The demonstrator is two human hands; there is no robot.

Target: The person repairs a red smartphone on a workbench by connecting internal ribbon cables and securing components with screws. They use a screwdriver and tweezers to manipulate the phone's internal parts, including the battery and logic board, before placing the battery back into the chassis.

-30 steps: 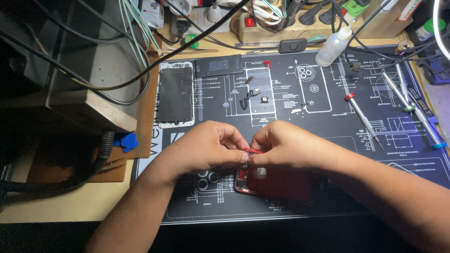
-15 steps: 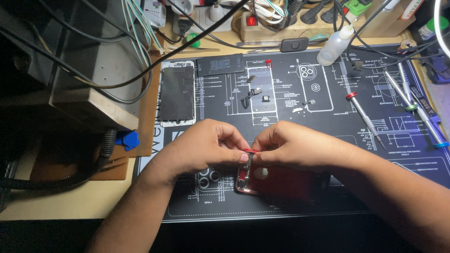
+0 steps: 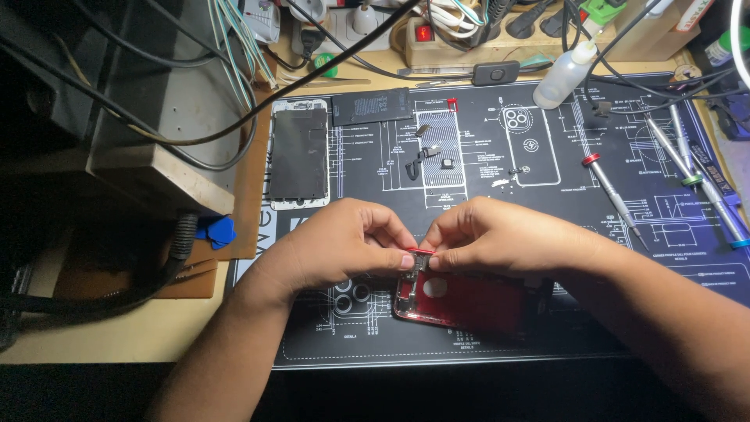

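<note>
A red phone housing [image 3: 461,301] lies open on the black printed work mat [image 3: 547,234], near its front edge. My left hand [image 3: 344,242] and my right hand [image 3: 500,234] meet above the housing's upper left corner. Both pinch a small part [image 3: 419,259] at that corner with thumb and forefinger. My right forearm covers the housing's right end. The part itself is mostly hidden by my fingertips.
A detached phone screen [image 3: 298,154] and a black battery [image 3: 372,106] lie at the mat's back left, small loose parts [image 3: 426,156] in the middle. Screwdrivers [image 3: 613,187] and tweezers [image 3: 687,156] lie at the right. A white squeeze bottle [image 3: 564,76], power strip and cables crowd the back. A blue pick [image 3: 219,231] sits at the left.
</note>
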